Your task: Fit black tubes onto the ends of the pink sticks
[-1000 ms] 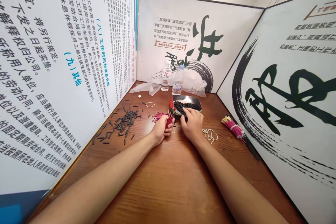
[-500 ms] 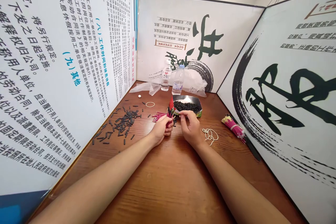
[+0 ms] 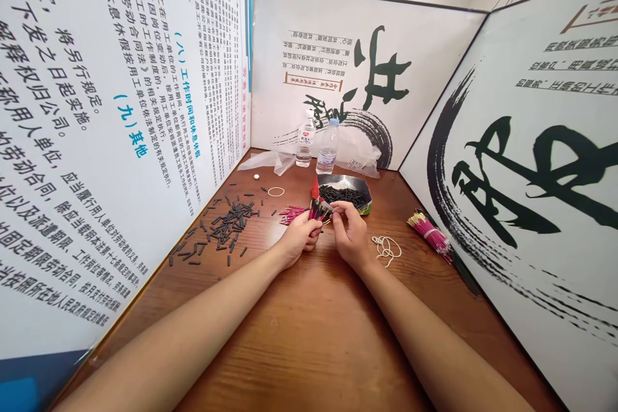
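My left hand (image 3: 300,238) is closed around a bundle of thin magenta wires (image 3: 291,214) with black sleeves on the ends that point right. The wires' other ends stick out to the left of the fist. Close by on the right, my right hand (image 3: 351,232) pinches thumb and forefinger at the sleeved ends. A small black sleeve (image 3: 332,212) shows at those fingertips, partly hidden. Just behind both hands stands an open box (image 3: 367,196) holding many loose black sleeves (image 3: 342,196). More black sleeves (image 3: 232,224) lie scattered on the table to the left.
A second bundle of magenta wires (image 3: 431,236), banded, lies by the right panel (image 3: 531,141). Nearer are loose white rubber bands (image 3: 386,248); another band (image 3: 276,192) lies at left. Two water bottles (image 3: 327,148) and clear plastic bags (image 3: 273,161) stand at the back panel.
The bundle's sleeved ends have tipped over to the right, toward my right fingertips, and spread a little. My right hand stays almost in place.
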A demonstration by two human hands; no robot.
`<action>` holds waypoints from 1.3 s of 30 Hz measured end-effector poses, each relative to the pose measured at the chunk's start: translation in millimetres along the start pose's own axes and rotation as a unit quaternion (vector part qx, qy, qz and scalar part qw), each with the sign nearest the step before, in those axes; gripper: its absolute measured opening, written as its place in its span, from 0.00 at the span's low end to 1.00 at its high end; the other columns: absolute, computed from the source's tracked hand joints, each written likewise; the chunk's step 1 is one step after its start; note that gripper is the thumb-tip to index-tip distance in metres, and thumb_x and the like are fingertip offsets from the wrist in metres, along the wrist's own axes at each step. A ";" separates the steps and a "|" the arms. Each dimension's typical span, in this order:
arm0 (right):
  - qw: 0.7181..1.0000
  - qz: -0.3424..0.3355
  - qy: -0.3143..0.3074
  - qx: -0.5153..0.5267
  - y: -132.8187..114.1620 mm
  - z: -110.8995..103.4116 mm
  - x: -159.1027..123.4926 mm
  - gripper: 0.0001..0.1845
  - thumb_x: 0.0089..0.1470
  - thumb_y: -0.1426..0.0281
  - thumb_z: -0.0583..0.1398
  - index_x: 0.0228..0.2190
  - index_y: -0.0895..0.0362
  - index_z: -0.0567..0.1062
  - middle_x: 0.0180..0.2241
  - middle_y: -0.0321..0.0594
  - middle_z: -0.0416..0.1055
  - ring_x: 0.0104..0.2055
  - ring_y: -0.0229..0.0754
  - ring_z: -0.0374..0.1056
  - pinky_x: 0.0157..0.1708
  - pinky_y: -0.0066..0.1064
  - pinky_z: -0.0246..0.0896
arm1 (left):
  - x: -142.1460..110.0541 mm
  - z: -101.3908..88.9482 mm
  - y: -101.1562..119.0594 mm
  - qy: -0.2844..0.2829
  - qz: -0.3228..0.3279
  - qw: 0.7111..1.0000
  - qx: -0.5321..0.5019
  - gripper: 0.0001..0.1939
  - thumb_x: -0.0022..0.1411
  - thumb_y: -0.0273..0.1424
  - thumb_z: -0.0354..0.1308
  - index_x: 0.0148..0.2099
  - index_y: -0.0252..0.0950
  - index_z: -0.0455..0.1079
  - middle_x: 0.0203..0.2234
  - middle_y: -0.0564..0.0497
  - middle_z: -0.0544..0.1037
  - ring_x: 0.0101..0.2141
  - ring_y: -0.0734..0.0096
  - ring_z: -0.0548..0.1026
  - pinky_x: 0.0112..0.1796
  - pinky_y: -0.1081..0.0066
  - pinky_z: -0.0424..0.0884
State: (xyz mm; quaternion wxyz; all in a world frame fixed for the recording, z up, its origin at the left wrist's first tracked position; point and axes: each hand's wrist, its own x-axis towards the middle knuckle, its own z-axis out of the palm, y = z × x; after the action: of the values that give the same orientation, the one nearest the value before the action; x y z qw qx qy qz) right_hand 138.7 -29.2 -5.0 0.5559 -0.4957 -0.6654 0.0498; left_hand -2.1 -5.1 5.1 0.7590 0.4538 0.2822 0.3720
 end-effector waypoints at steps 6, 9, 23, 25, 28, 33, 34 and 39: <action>1.000 0.008 0.001 0.009 1.0 -0.3 -0.8 0.10 0.60 0.70 0.51 0.43 0.54 0.68 0.36 0.41 0.70 0.39 0.43 0.67 0.41 0.35 0.62 | 1.4 -0.2 -1.1 0.002 0.001 1.000 0.008 0.10 0.53 0.30 0.56 0.33 0.38 0.56 0.17 0.62 0.55 0.14 0.87 0.46 0.16 0.81 0.39; 1.000 0.006 0.007 0.009 0.6 -0.2 -0.4 0.10 0.61 0.70 0.50 0.43 0.55 0.68 0.36 0.41 0.70 0.39 0.43 0.67 0.41 0.35 0.62 | 1.4 0.7 -0.7 0.004 0.000 1.000 0.019 0.10 0.52 0.30 0.56 0.33 0.38 0.56 0.17 0.62 0.55 0.14 0.87 0.46 0.16 0.81 0.39; 1.000 -0.003 0.016 -0.011 1.1 -0.2 -0.3 0.11 0.61 0.70 0.49 0.43 0.55 0.68 0.34 0.41 0.69 0.37 0.42 0.66 0.39 0.35 0.60 | 1.1 1.2 -1.6 -0.005 -0.001 0.999 0.050 0.10 0.52 0.30 0.55 0.34 0.39 0.54 0.16 0.63 0.53 0.14 0.85 0.46 0.16 0.80 0.40; 1.000 -0.006 0.012 -0.020 0.6 0.2 -0.1 0.11 0.61 0.71 0.49 0.43 0.56 0.68 0.34 0.41 0.69 0.37 0.43 0.65 0.39 0.35 0.60 | 1.0 1.4 -2.0 -0.008 0.000 0.998 0.058 0.10 0.52 0.29 0.55 0.34 0.39 0.55 0.16 0.63 0.53 0.14 0.85 0.46 0.16 0.80 0.40; 0.999 -0.012 0.006 -0.029 -0.3 0.5 0.5 0.11 0.61 0.71 0.49 0.43 0.56 0.67 0.34 0.41 0.68 0.36 0.42 0.65 0.39 0.35 0.60 | 1.4 1.4 -2.5 -0.005 0.005 0.998 0.057 0.10 0.52 0.29 0.55 0.34 0.39 0.55 0.16 0.63 0.53 0.14 0.85 0.46 0.16 0.80 0.41; 0.999 -0.013 -0.001 -0.043 -0.3 -1.0 1.5 0.11 0.60 0.72 0.48 0.41 0.56 0.67 0.32 0.40 0.67 0.34 0.42 0.63 0.38 0.34 0.58 | 2.8 0.3 -2.8 0.007 0.007 0.999 0.033 0.10 0.53 0.30 0.55 0.35 0.39 0.56 0.17 0.63 0.53 0.14 0.86 0.45 0.16 0.80 0.39; 0.999 -0.013 -0.003 -0.044 0.0 -1.3 1.4 0.11 0.60 0.72 0.48 0.41 0.56 0.67 0.32 0.40 0.67 0.34 0.42 0.63 0.38 0.34 0.58 | 2.9 0.1 -3.0 0.008 0.006 0.999 0.032 0.10 0.53 0.30 0.56 0.35 0.39 0.56 0.17 0.63 0.54 0.14 0.86 0.45 0.16 0.80 0.39; 1.000 0.004 -0.004 -0.025 2.1 -1.6 -0.7 0.12 0.60 0.71 0.48 0.44 0.56 0.67 0.32 0.39 0.67 0.34 0.42 0.63 0.37 0.34 0.58 | 1.8 1.2 -3.3 0.002 0.005 0.999 0.054 0.11 0.52 0.30 0.56 0.33 0.38 0.55 0.16 0.64 0.53 0.14 0.86 0.46 0.16 0.79 0.41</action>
State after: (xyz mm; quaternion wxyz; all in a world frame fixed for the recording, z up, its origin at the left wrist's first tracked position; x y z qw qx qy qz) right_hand 141.2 -29.4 -6.2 0.5403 -0.5118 -0.6669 0.0369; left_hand 0.8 -5.2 2.5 0.7307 0.4952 0.3010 0.3609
